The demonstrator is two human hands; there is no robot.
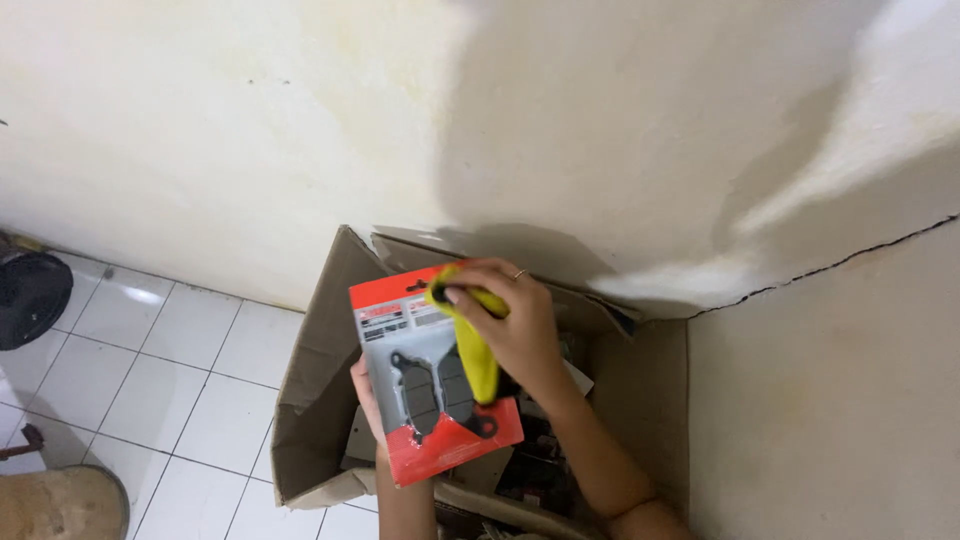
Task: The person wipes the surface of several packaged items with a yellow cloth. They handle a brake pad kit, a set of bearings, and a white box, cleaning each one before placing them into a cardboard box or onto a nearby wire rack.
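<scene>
A red blister pack sits upright above the open cardboard box, tilted slightly, its clear front showing two dark grey brake pads with small mounting ears. It is a flat card, red along the top and bottom edges, pale behind the pads.

The left hand holds the pack from behind at its left edge; only a thumb and a bit of palm show past the card, so how its fingers close on the back cannot be told. The right hand lies across the pack's upper right corner, fingers curled together and clamped on a yellow cloth, which hangs down from the fingertips over the right-hand pad. A thin ring shows on one finger.

The cloth covers part of that pad, and the print under the fingers is too small to make out. Both forearms run off the bottom edge.

Below the fingers, inside the box, lies a jumble of dark parts and pale packets, mostly hidden by the pack and the arms. Behind the fingers rises a stained white wall; well to their left are white floor tiles, a dark round object and a tan shape at the bottom corner.
</scene>
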